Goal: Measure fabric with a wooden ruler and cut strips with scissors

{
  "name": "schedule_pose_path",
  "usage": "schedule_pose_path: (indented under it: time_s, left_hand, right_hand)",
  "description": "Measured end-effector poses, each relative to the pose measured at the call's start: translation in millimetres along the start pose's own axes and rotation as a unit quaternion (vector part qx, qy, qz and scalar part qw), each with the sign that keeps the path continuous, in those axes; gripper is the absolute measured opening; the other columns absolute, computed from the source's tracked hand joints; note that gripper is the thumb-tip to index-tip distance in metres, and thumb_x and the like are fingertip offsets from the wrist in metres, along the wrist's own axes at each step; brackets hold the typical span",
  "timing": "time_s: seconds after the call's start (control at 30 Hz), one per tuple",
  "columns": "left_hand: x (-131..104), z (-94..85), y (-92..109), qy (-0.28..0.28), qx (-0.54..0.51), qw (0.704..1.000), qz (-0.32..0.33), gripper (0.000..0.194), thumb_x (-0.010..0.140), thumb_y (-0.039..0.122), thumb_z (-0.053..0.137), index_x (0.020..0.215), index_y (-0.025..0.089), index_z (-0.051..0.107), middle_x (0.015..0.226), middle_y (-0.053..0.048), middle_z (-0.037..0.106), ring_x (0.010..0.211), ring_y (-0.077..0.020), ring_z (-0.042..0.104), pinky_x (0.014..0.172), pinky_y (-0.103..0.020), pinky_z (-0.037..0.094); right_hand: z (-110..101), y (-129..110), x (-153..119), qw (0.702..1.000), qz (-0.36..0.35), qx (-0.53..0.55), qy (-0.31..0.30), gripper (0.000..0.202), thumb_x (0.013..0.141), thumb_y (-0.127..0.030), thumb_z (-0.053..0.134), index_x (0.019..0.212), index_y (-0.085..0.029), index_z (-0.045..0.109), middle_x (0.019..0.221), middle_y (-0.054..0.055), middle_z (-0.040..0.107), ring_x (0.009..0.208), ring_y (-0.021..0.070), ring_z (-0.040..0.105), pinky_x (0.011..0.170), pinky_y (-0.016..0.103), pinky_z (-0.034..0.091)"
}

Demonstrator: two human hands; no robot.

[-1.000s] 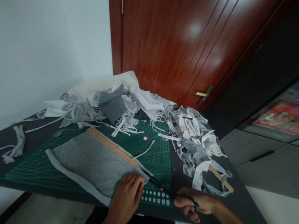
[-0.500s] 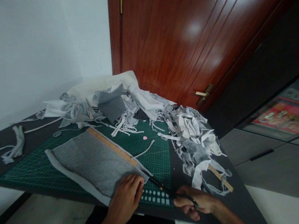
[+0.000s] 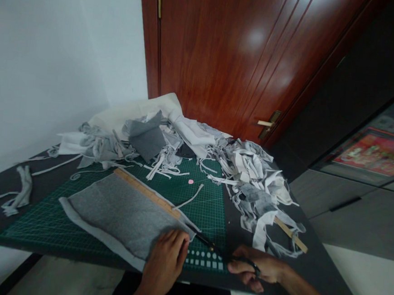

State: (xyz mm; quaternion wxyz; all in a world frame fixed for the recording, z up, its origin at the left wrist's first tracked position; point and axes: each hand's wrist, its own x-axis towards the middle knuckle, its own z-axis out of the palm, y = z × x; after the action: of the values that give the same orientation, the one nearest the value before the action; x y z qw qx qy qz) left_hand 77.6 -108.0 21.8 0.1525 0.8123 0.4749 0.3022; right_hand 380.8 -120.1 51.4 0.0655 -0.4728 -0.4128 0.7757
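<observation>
A piece of grey fabric [image 3: 117, 209] with a pale edge lies flat on the green cutting mat [image 3: 210, 198]. Along its far side rests a wooden ruler [image 3: 145, 191]. My left hand [image 3: 166, 258] is closed on the fabric's near right part, thumb and fingers bent at the cloth. In my right hand [image 3: 252, 267] is a pair of black scissors [image 3: 211, 247], with fingers through the handles. The blades point left and reach the fabric's right end, beside a narrow strip at the ruler side. Whether the blades are parted is hard to make out.
Heaps of grey and white fabric scraps [image 3: 250, 165] cover the back and right of the dark table [image 3: 323, 275]. A small pink disc [image 3: 190, 182] and a thin cut strip [image 3: 191, 199] lie on the mat. A second wooden strip [image 3: 290, 234] lies at the right. Behind stands a brown door [image 3: 218, 53].
</observation>
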Motion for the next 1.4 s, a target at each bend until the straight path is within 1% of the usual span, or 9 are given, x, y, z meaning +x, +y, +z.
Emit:
schedule_pose_path:
  time_s: [0.17, 0.4, 0.53, 0.7, 0.8, 0.97, 1.1, 1.4]
  left_hand:
    - [0.0, -1.1, 0.2, -0.011, -0.009, 1.0, -0.005, 0.02, 0.105, 0.024, 0.045, 0.095, 0.024, 0.062, 0.091, -0.003, 0.069, 0.088, -0.0223, 0.066, 0.08, -0.036, 0.05]
    - [1.1, -1.9, 0.9, -0.019, -0.002, 1.0, -0.012, 0.022, 0.106, 0.025, 0.044, 0.094, 0.024, 0.062, 0.09, -0.003, 0.069, 0.086, -0.0228, 0.066, 0.079, -0.036, 0.05]
    - [1.3, -2.0, 0.6, -0.014, -0.002, 1.0, -0.009, 0.021, 0.105, 0.024, 0.044, 0.093, 0.024, 0.062, 0.09, -0.003, 0.069, 0.086, -0.0224, 0.066, 0.079, -0.036, 0.049]
    - [1.5, -1.8, 0.4, -0.015, -0.001, 1.0, -0.003, 0.021, 0.105, 0.025, 0.044, 0.093, 0.024, 0.061, 0.09, -0.003, 0.068, 0.086, -0.0226, 0.066, 0.078, -0.036, 0.049]
    - [1.6, -1.6, 0.5, -0.013, 0.0, 1.0, -0.004, 0.021, 0.105, 0.025, 0.044, 0.093, 0.024, 0.062, 0.09, -0.003, 0.069, 0.086, -0.0227, 0.067, 0.078, -0.036, 0.049]
    - [1.4, -1.6, 0.8, -0.001, 0.005, 1.0, 0.004, 0.021, 0.105, 0.024, 0.045, 0.094, 0.024, 0.063, 0.09, -0.003, 0.07, 0.085, -0.0222, 0.068, 0.076, -0.035, 0.05]
    - [1.5, -2.0, 0.8, -0.003, 0.006, 1.0, 0.002, 0.021, 0.105, 0.024, 0.045, 0.094, 0.024, 0.063, 0.09, -0.003, 0.07, 0.086, -0.0221, 0.068, 0.077, -0.035, 0.051]
    - [0.2, 0.4, -1.4, -0.011, 0.002, 1.0, -0.003, 0.018, 0.105, 0.024, 0.047, 0.096, 0.024, 0.063, 0.092, -0.002, 0.07, 0.087, -0.0227, 0.068, 0.078, -0.036, 0.05]
  right_hand:
    - [-0.7, 0.1, 0.2, 1.0, -0.012, -0.004, -0.013, 0.066, 0.062, -0.072, 0.088, 0.063, -0.019, 0.047, 0.045, -0.011, 0.046, 0.031, 0.0034, 0.041, 0.028, 0.015, 0.035]
    - [1.2, -1.1, -0.2, 1.0, -0.006, 0.001, -0.005, 0.066, 0.059, -0.069, 0.091, 0.062, -0.02, 0.047, 0.044, -0.012, 0.045, 0.03, 0.0033, 0.039, 0.026, 0.014, 0.033]
    - [0.6, 1.4, 1.0, 1.0, -0.007, 0.008, -0.008, 0.064, 0.06, -0.066, 0.092, 0.064, -0.02, 0.048, 0.045, -0.013, 0.043, 0.03, 0.002, 0.034, 0.026, 0.014, 0.033]
    - [-0.7, 4.8, 3.0, 1.0, -0.018, 0.012, -0.011, 0.064, 0.061, -0.066, 0.092, 0.064, -0.02, 0.046, 0.045, -0.014, 0.04, 0.031, 0.0015, 0.031, 0.025, 0.014, 0.031]
    - [-1.2, 4.3, 3.0, 1.0, -0.015, 0.016, -0.021, 0.064, 0.062, -0.065, 0.092, 0.063, -0.02, 0.046, 0.045, -0.014, 0.039, 0.031, 0.0016, 0.032, 0.026, 0.013, 0.034]
    - [-1.0, 3.7, 2.7, 0.999, -0.025, 0.005, -0.028, 0.065, 0.065, -0.066, 0.09, 0.059, -0.021, 0.043, 0.043, -0.013, 0.04, 0.031, 0.002, 0.034, 0.026, 0.014, 0.034]
    - [0.8, 3.4, 1.8, 0.999, -0.024, 0.008, -0.021, 0.065, 0.065, -0.064, 0.091, 0.059, -0.02, 0.043, 0.044, -0.013, 0.04, 0.031, 0.0014, 0.033, 0.026, 0.013, 0.034]
    - [1.0, 8.2, 0.9, 0.999, -0.03, -0.023, 0.004, 0.059, 0.072, -0.062, 0.087, 0.063, -0.019, 0.048, 0.048, -0.011, 0.046, 0.031, 0.0021, 0.038, 0.026, 0.014, 0.028]
